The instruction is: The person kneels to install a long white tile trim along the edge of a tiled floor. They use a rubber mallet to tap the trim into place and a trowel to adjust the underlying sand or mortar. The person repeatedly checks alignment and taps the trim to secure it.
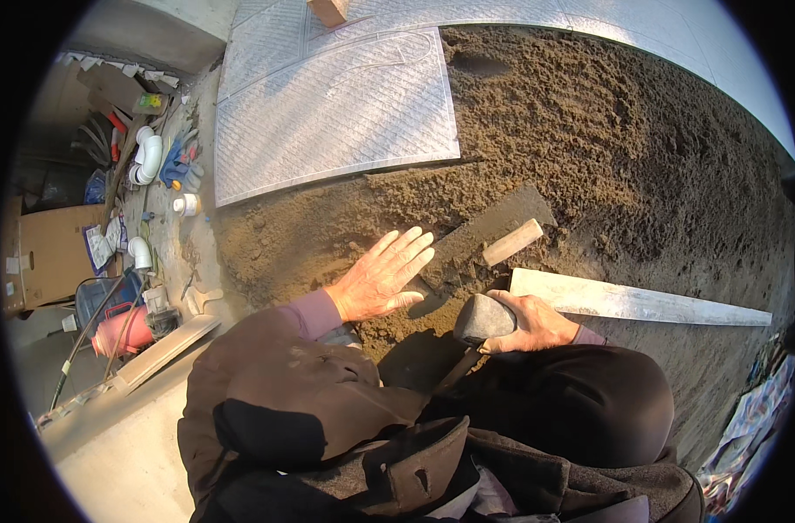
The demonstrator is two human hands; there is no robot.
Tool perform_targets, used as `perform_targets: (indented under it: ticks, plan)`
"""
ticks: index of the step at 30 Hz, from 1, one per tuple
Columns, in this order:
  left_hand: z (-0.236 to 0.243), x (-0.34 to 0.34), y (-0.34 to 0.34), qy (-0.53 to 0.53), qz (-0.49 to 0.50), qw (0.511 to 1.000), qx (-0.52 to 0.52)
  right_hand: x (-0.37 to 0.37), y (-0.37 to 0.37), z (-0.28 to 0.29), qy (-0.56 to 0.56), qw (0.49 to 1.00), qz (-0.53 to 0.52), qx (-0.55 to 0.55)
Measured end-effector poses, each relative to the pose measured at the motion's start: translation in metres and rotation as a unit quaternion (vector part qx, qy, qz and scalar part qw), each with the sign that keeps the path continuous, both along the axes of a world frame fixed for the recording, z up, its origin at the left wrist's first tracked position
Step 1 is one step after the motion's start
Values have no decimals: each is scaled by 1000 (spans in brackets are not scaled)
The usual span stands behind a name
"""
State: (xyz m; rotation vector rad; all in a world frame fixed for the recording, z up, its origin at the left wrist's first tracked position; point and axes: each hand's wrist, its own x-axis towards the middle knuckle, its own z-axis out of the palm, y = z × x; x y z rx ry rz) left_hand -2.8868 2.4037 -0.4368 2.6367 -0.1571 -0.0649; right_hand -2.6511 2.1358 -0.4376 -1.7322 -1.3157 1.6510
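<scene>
My left hand (375, 281) is open, fingers stretched out, over the damp brown sand bed (563, 122). Whether its palm touches the sand cannot be made out. In my right hand (537, 322) is a mallet with a rounded grey head (484, 321); my fingers wrap round the head, and a short handle slants down toward my knees. Just beyond both hands lies a flat plastering trowel (524, 209) with a pale wooden grip (512, 242), its blade smeared with sand. A long pale straightedge (641, 298) rests on the sand beside my right hand.
Grey textured floor tiles (336, 113) border the sand at the far left, with a small block (329, 10) on top. Along the left lie white pipe fittings (147, 157), work gloves (181, 161), a cardboard box (61, 253), a red machine (122, 331) and a wooden board (166, 353).
</scene>
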Motion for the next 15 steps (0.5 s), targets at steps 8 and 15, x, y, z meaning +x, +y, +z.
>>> perform_targets:
  ticks: [8, 15]
  plan:
    - [75, 72, 19, 73, 46, 994, -60, 20, -103, -24, 7, 879, -477, 9]
    - [45, 189, -102, 4, -194, 977, -86, 76, -263, -75, -5, 547, -820, -170]
